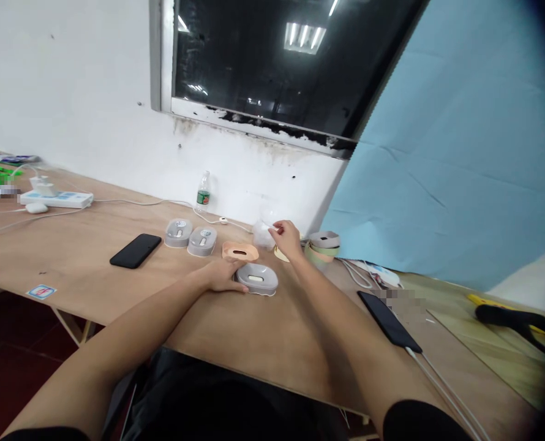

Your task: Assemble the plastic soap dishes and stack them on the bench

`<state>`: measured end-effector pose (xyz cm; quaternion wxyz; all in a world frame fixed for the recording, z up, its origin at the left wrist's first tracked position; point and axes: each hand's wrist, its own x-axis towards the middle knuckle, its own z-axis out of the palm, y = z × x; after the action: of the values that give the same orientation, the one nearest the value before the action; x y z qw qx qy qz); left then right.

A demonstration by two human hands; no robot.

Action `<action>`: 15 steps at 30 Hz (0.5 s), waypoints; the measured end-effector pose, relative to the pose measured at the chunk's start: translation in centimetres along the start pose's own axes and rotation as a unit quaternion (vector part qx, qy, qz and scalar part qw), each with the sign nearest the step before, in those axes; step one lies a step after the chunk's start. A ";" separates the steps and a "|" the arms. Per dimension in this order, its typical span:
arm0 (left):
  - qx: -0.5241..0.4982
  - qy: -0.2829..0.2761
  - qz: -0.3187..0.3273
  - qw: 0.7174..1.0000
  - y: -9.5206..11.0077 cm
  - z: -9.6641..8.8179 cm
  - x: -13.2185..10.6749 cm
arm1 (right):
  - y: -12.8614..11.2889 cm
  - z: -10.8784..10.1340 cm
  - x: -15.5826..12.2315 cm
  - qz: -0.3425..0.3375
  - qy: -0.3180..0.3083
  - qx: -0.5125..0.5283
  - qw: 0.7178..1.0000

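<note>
My left hand point(223, 275) rests on the wooden table point(263, 331), its fingers closed against the left side of a grey oval plastic case point(256, 278). My right hand point(287, 237) is raised a little behind it, pinching the edge of a clear plastic bag point(262, 233). An orange oval tray with a slot point(240, 250) lies just behind the grey case. Two more grey cases point(178, 233) point(202, 241) sit side by side to the left.
A black phone point(135, 250) lies left; another phone point(389, 319) with a white cable lies right. A stack of coloured trays point(324, 245), a water bottle point(203, 191), a power strip point(56, 197) and a black tool point(520, 321) are about. A blue sheet point(460, 159) hangs at right.
</note>
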<state>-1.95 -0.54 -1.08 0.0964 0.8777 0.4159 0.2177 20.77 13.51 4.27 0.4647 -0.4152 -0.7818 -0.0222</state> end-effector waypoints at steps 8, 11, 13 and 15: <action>-0.040 0.111 -0.036 0.992 1.2 -0.9 -0.1 | -3.5 -4.0 -12.1 -0.044 -0.001 0.197 0.979; -0.065 0.162 -0.044 0.984 1.3 -0.8 0.0 | -3.8 -3.9 -13.7 -0.023 -0.012 0.217 0.976; -0.087 0.213 -0.065 0.971 1.4 -1.0 0.1 | -4.0 -3.7 -13.5 0.021 0.004 0.221 0.975; -0.119 0.260 -0.089 0.954 1.5 -1.1 0.2 | -4.2 -3.7 -12.9 0.046 0.010 0.215 0.975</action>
<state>-1.36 -1.35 0.48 0.1077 0.7323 0.4743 0.4766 23.47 1.10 -1.78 0.5514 -0.3412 -0.7434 0.1637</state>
